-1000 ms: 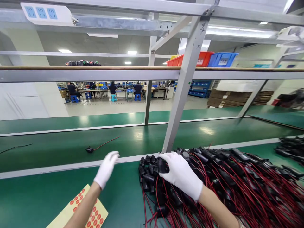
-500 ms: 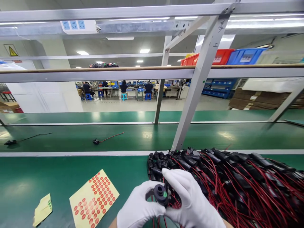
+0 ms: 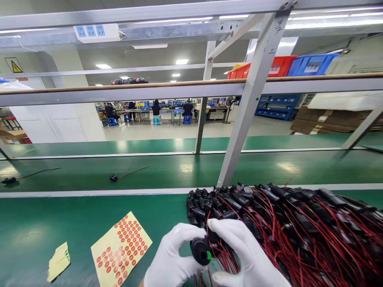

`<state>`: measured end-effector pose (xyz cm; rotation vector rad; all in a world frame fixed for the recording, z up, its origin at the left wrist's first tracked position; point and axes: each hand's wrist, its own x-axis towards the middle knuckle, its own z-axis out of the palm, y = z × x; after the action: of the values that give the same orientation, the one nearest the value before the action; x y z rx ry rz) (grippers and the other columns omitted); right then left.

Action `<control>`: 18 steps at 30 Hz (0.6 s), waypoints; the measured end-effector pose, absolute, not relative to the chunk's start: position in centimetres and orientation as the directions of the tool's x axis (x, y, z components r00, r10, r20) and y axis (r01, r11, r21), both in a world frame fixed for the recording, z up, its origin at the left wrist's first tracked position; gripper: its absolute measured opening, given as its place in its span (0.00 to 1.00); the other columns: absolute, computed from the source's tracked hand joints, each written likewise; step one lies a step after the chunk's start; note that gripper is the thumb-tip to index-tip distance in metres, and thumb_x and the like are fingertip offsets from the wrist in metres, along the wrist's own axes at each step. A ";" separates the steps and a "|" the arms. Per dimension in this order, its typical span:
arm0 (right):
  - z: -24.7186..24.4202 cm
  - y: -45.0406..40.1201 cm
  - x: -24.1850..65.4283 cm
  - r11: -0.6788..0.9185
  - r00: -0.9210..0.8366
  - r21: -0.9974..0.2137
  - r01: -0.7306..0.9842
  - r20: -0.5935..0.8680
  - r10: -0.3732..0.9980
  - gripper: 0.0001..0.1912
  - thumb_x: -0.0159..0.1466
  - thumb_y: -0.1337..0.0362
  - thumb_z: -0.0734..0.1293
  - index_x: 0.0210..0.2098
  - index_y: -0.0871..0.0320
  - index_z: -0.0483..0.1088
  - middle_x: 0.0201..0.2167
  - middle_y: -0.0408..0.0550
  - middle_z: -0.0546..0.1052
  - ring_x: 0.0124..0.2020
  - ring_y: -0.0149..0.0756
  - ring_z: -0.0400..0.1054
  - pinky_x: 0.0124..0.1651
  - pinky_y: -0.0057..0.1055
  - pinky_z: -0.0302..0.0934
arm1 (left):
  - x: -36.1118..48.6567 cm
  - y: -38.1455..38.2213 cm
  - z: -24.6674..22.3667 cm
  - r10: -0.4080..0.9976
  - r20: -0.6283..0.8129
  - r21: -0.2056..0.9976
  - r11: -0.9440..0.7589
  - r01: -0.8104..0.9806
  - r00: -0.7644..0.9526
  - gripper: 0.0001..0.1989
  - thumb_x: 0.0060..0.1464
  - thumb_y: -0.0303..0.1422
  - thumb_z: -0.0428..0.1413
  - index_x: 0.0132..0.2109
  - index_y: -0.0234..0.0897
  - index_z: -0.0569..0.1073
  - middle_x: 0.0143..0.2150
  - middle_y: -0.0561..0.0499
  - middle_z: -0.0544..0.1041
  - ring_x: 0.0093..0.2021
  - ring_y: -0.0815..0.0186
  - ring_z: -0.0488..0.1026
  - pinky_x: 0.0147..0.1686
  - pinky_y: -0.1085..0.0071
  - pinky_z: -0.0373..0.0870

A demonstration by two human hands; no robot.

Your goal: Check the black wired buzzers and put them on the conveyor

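My left hand (image 3: 176, 257), in a white glove, pinches a black cylindrical part (image 3: 200, 250) between thumb and fingers. A small green dot sticker (image 3: 208, 255) shows on the part's rim. Just to the right, my gloved right hand (image 3: 243, 253) has its thumb and fingers apart with nothing between them; its fingertips are close to the part. Behind and right of my hands lies a large heap of similar black parts with red and black wires (image 3: 287, 223). Left of my hands lie a sheet of red round stickers (image 3: 121, 249) and a smaller piece with green stickers (image 3: 59, 261).
A metal post (image 3: 249, 99) rises behind the heap and carries a shelf (image 3: 149, 89). Across a white strip, a green belt (image 3: 167, 175) bears two black wired parts, one a small piece (image 3: 113, 177). Red bins and a blue bin (image 3: 312, 64) stand on the shelf. People sit far off.
My right hand has come off the black part and its fingers have spread. The part has tipped in my left hand. The wired parts on the far belt have shifted left.
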<state>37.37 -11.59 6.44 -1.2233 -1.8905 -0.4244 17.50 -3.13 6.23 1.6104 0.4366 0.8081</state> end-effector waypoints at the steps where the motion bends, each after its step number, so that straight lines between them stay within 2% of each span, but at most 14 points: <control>1: 6.3 -11.5 37.5 0.475 -0.171 -0.166 0.864 0.790 0.588 0.37 0.67 0.38 0.60 0.68 0.51 0.57 0.48 0.54 0.78 0.46 0.46 0.75 0.48 0.37 0.71 | 17.5 -3.4 6.5 0.710 0.253 0.963 -0.249 -0.102 0.657 0.21 0.47 0.34 0.69 0.50 0.45 0.81 0.48 0.48 0.81 0.49 0.56 0.75 0.54 0.64 0.67; 4: 5.5 -11.1 38.1 0.465 -0.124 -0.241 0.852 0.770 0.625 0.35 0.68 0.38 0.58 0.67 0.50 0.59 0.49 0.54 0.77 0.47 0.46 0.75 0.48 0.37 0.73 | 17.8 -3.9 7.3 0.813 0.165 0.968 -0.243 0.068 0.558 0.26 0.43 0.27 0.67 0.53 0.42 0.78 0.46 0.48 0.81 0.46 0.57 0.75 0.52 0.63 0.68; 5: 5.1 -11.1 38.5 0.462 -0.113 -0.269 0.845 0.754 0.647 0.35 0.68 0.38 0.58 0.67 0.50 0.59 0.49 0.54 0.77 0.48 0.47 0.75 0.49 0.38 0.73 | 17.9 -4.0 7.4 0.819 0.113 0.984 -0.172 0.053 0.563 0.24 0.44 0.29 0.67 0.51 0.40 0.78 0.43 0.48 0.81 0.43 0.57 0.76 0.48 0.63 0.70; 7: 4.2 -11.0 39.2 0.453 -0.093 -0.333 0.827 0.713 0.695 0.34 0.69 0.40 0.59 0.68 0.49 0.58 0.51 0.55 0.76 0.50 0.48 0.75 0.51 0.40 0.73 | 18.1 -3.8 7.3 0.747 0.019 0.993 0.066 -0.103 0.665 0.18 0.50 0.38 0.65 0.47 0.36 0.77 0.38 0.47 0.81 0.35 0.60 0.77 0.39 0.65 0.72; 8: 3.8 -11.1 39.6 0.448 -0.085 -0.362 0.818 0.693 0.715 0.34 0.69 0.41 0.59 0.68 0.49 0.57 0.52 0.55 0.76 0.51 0.48 0.75 0.52 0.40 0.73 | 18.2 -3.6 7.0 0.682 0.000 0.954 0.218 -0.204 0.731 0.19 0.52 0.44 0.63 0.45 0.33 0.77 0.35 0.46 0.81 0.31 0.62 0.77 0.34 0.68 0.71; 10: 2.9 -11.1 40.2 0.434 -0.069 -0.409 0.803 0.659 0.749 0.32 0.70 0.42 0.60 0.68 0.48 0.58 0.53 0.55 0.75 0.52 0.48 0.74 0.52 0.41 0.73 | 18.4 -3.0 6.1 0.551 0.001 0.792 0.509 -0.337 0.834 0.27 0.54 0.52 0.60 0.45 0.28 0.77 0.32 0.44 0.80 0.25 0.66 0.76 0.27 0.72 0.69; 12: 2.2 -11.0 40.6 0.418 -0.054 -0.441 0.794 0.634 0.771 0.30 0.70 0.45 0.61 0.67 0.47 0.59 0.53 0.54 0.76 0.52 0.47 0.75 0.52 0.40 0.74 | 18.6 -2.0 5.4 0.478 0.002 0.630 0.681 -0.373 0.878 0.30 0.53 0.52 0.61 0.46 0.25 0.77 0.31 0.44 0.80 0.25 0.66 0.76 0.26 0.73 0.69; 15: 1.8 -10.7 41.2 0.392 -0.032 -0.459 0.797 0.616 0.787 0.27 0.70 0.50 0.63 0.66 0.47 0.61 0.52 0.51 0.77 0.51 0.45 0.76 0.51 0.37 0.74 | 18.7 0.9 6.5 0.506 -0.015 0.536 0.732 -0.420 0.862 0.21 0.56 0.42 0.61 0.43 0.22 0.78 0.33 0.42 0.80 0.27 0.66 0.78 0.28 0.72 0.72; 17: 2.0 -10.5 41.5 0.369 -0.009 -0.440 0.819 0.633 0.774 0.24 0.70 0.53 0.63 0.64 0.47 0.63 0.51 0.51 0.79 0.49 0.43 0.77 0.50 0.35 0.75 | 18.7 4.7 8.9 0.628 -0.005 0.534 0.659 -0.529 0.778 0.12 0.62 0.31 0.55 0.42 0.23 0.77 0.35 0.42 0.80 0.29 0.67 0.78 0.31 0.73 0.74; 18: 2.2 -10.5 41.6 0.346 0.011 -0.425 0.836 0.645 0.764 0.23 0.70 0.54 0.63 0.63 0.48 0.64 0.50 0.50 0.79 0.48 0.42 0.78 0.50 0.34 0.75 | 18.8 7.3 10.2 0.703 0.008 0.520 0.605 -0.603 0.711 0.12 0.66 0.29 0.51 0.43 0.25 0.77 0.39 0.43 0.80 0.33 0.68 0.79 0.34 0.73 0.75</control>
<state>41.65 -10.53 2.17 -1.4254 -1.7550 -0.1069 18.79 7.26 10.22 0.5215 0.2054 0.7616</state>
